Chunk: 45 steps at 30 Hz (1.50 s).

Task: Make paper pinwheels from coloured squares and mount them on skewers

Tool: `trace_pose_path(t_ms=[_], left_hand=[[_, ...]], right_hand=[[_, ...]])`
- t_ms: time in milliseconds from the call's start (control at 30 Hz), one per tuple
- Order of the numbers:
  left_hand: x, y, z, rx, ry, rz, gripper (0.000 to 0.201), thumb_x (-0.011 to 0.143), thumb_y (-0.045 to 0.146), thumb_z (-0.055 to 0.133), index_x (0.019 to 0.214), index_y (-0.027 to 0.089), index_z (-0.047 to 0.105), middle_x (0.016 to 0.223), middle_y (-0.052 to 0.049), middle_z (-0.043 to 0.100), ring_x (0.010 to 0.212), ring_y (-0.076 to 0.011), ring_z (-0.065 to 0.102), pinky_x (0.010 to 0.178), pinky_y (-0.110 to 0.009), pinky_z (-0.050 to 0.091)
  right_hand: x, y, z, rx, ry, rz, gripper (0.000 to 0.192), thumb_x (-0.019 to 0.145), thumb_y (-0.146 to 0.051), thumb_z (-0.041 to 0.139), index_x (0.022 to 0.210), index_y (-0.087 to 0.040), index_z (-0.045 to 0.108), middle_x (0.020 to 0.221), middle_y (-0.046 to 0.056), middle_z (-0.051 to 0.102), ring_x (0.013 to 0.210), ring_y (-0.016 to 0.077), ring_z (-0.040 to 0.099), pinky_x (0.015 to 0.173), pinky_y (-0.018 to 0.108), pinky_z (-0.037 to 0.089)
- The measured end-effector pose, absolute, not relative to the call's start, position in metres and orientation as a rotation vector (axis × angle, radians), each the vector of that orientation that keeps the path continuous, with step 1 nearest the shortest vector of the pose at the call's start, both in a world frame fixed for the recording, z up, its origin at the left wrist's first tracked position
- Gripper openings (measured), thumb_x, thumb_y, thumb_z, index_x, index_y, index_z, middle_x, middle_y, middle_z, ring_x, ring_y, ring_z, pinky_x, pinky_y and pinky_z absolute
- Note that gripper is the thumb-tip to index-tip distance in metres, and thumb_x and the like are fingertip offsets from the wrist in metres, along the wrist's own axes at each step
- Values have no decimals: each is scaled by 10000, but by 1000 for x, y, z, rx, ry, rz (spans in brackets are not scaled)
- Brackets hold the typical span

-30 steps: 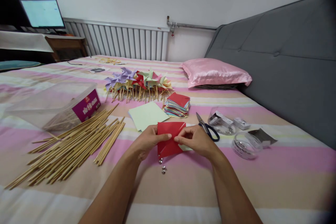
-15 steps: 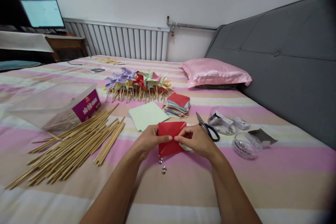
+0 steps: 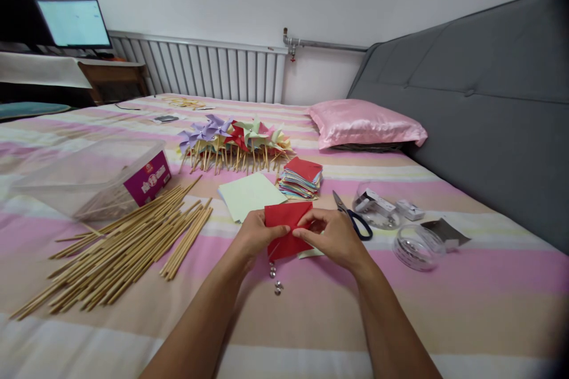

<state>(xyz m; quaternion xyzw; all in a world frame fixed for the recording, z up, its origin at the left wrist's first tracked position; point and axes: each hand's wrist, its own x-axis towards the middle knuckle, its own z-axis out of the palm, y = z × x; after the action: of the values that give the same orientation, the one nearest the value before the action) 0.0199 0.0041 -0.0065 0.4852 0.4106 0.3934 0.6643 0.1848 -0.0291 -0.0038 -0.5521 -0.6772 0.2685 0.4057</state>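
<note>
Both the left hand and right hand pinch the red square paper sheet, which may tear or crease wrongly if the fingers pull apart

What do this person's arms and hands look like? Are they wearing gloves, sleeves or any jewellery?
Both arms are bare as far up as the picture shows, with no sleeves in view. The left hand and the right hand wear no gloves. No ring, watch or bracelet shows on the fingers or wrists, and no markings are visible on either forearm.

Head-worn view, forward-down, close
</note>
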Motion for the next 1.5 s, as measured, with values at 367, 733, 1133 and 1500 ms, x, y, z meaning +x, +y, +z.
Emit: trace_pose_path(t_ms=[367,733,1133,1500], left_hand=[[21,6,-5,1023,921,1027,363,507,215,781,840,94,701,811,-96,719,727,-225,637,700,-311,478],[23,3,-6,1025,871,1007,354,534,210,787,857,97,696,854,-92,718,720,-194,631,687,-281,477],[19,5,-9,1063,866,959,287,638,287,732,850,97,692,811,-92,717,664,-152,610,629,-233,445],[20,2,-9,1048,884,969,348,636,305,742,906,91,693,902,-132,708,733,-193,625,673,-271,464]], right_hand=[[183,-23,-8,-1118,-1201,1123,705,632,-370,743,1238,-201,424,881,60,672,801,190,659,767,342,511],[180,-21,-16,-1103,-1129,1135,414,621,-359,748,958,-154,621,741,38,687,687,187,655,663,301,513],[183,-20,-17,-1153,-1147,1092,457,624,-298,741,1024,-155,572,724,17,679,666,170,654,626,271,508],[181,-21,-13,-1164,-1252,1048,416,647,-245,704,1023,-165,546,696,13,669,647,162,650,614,263,510]])
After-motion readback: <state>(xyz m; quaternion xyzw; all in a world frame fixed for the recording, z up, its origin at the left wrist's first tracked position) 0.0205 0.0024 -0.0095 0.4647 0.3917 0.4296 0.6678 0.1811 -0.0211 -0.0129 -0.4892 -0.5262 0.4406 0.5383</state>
